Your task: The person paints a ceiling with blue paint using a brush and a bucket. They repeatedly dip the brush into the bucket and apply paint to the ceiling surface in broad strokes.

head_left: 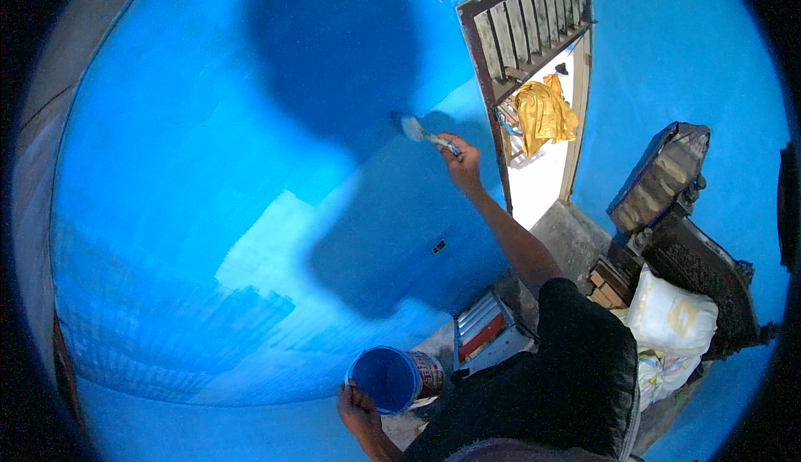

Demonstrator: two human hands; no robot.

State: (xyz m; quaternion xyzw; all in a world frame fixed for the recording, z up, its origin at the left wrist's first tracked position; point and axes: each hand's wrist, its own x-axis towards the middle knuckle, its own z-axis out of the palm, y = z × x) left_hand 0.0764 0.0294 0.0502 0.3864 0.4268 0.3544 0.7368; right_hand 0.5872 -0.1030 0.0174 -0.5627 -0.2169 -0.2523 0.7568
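My right hand (460,160) is closed around the handle of a paintbrush (415,130), and its bristles touch or nearly touch the blue wall (167,178). That arm stretches out from a dark sleeve. Down at the lower middle, my left hand (357,410) grips the rim of a paint bucket (427,377), which is tilted with its mouth toward the wall. The inside of the bucket looks deep blue; how much paint it holds I cannot tell. Darker blue strokes surround a lighter patch (271,241) on the wall, and a large shadow falls across it.
Right of the brush, a doorway with a slatted upper panel (534,24) shows yellow cloth (544,116) hanging beyond. Dark carved furniture (697,262) and a white sack (672,316) stand at the right. A box-like object with a red strip (484,337) lies near the wall's foot.
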